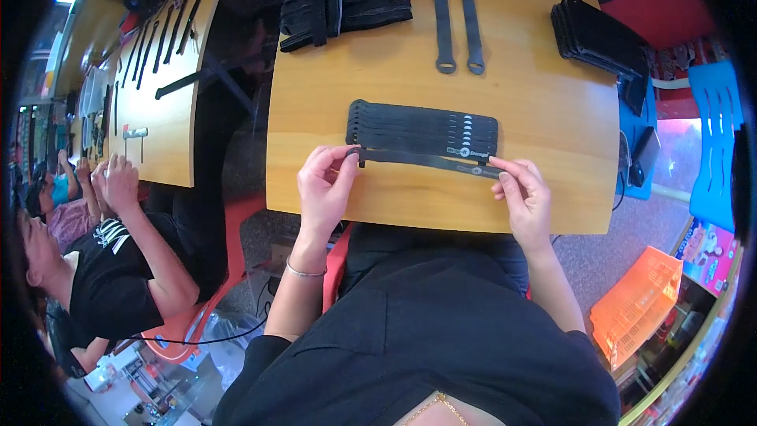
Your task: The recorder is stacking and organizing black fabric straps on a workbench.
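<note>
Between my hands a black strap [418, 160] is stretched nearly level, tilting down a little to the right. My left hand [326, 181] pinches its left end, and my right hand [523, 196] pinches the right end, which carries a pale printed mark. Just beyond it lies a fanned row of several similar black straps [406, 125], overlapping, their pale marks lined up on the right. Farther off, two single grey-black straps [442, 24] lie side by side, each with a slotted loop at its near end.
Bundled black straps [347, 4] lie at the table's back left; a black stack [595, 35] sits at its right edge. To the left, a co-worker [118, 260] sits at another table [169, 122] with straps. An orange basket [637, 308] and blue chair [712, 142] stand right.
</note>
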Action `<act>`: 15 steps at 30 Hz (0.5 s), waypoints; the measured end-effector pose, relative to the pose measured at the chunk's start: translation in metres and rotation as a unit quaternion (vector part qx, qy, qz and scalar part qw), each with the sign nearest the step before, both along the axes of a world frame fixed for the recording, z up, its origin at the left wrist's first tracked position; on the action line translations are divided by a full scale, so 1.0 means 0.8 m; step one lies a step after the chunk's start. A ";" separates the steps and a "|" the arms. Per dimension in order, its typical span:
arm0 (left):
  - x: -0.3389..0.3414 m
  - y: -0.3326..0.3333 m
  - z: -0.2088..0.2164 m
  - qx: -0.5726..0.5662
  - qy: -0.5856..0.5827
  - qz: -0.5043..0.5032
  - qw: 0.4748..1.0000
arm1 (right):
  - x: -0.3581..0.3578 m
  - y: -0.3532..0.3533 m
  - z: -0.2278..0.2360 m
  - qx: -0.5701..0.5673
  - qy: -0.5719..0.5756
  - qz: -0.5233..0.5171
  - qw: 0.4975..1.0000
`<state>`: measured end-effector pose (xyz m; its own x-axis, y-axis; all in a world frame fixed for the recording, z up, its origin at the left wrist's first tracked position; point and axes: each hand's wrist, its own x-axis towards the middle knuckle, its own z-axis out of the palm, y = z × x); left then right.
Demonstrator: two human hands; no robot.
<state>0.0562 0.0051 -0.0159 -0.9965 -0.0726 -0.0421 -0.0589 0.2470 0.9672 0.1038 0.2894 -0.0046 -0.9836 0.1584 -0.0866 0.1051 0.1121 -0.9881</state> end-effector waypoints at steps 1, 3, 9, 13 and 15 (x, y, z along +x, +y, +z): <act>-0.002 -0.002 -0.003 -0.029 0.019 0.000 0.999 | -0.001 0.001 -0.002 0.014 -0.009 0.007 1.000; -0.004 -0.004 -0.008 -0.022 0.003 0.018 1.000 | -0.002 0.000 -0.007 -0.011 -0.023 -0.012 1.000; -0.010 -0.011 -0.013 -0.058 -0.012 0.038 0.998 | -0.008 -0.002 -0.011 -0.023 -0.037 -0.037 0.998; -0.013 -0.012 -0.014 -0.042 -0.023 0.038 0.998 | -0.009 -0.003 -0.017 -0.023 -0.032 -0.041 0.998; -0.014 -0.008 -0.010 -0.021 -0.025 0.044 0.999 | -0.010 -0.003 -0.020 -0.015 -0.027 -0.040 0.999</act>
